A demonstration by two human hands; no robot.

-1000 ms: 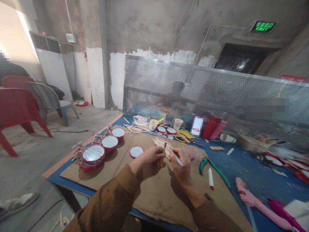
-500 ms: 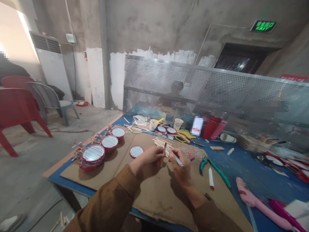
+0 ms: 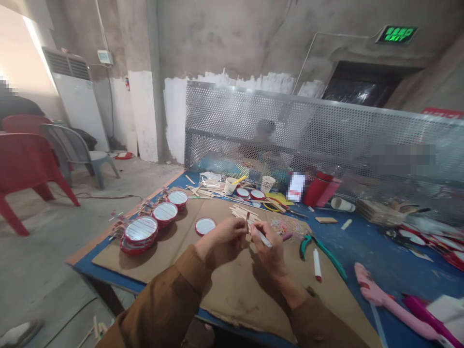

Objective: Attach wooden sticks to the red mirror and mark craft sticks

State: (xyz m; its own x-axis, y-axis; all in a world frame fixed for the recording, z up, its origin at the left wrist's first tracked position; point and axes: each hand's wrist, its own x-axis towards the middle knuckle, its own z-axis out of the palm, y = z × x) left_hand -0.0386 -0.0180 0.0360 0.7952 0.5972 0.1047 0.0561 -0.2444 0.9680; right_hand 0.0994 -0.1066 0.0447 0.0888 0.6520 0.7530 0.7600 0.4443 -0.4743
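Observation:
My left hand (image 3: pixel 224 240) pinches a short wooden craft stick (image 3: pixel 247 223) upright between its fingers. My right hand (image 3: pixel 270 250) grips a white marker pen (image 3: pixel 264 238), whose tip sits close to that stick. Behind both hands lies a loose pile of craft sticks (image 3: pixel 241 213) on a brown cardboard sheet (image 3: pixel 235 302). To the left, a red-rimmed round tin with a shiny striped top (image 3: pixel 205 226) stands nearest my left hand. Further left are a stacked tin (image 3: pixel 140 229) and similar tins (image 3: pixel 165 214).
Green-handled pliers (image 3: pixel 306 246) and a white marker with a red end (image 3: pixel 317 265) lie to the right on the blue table (image 3: pixel 380 263). A perforated metal screen (image 3: pixel 290 125) rises behind it, with a person (image 3: pixel 264 140) beyond. Red and grey chairs stand on the floor at left.
My right hand has shifted slightly left, bringing the pen closer to the stick. The whole scene has moved slightly in view as my head moved.

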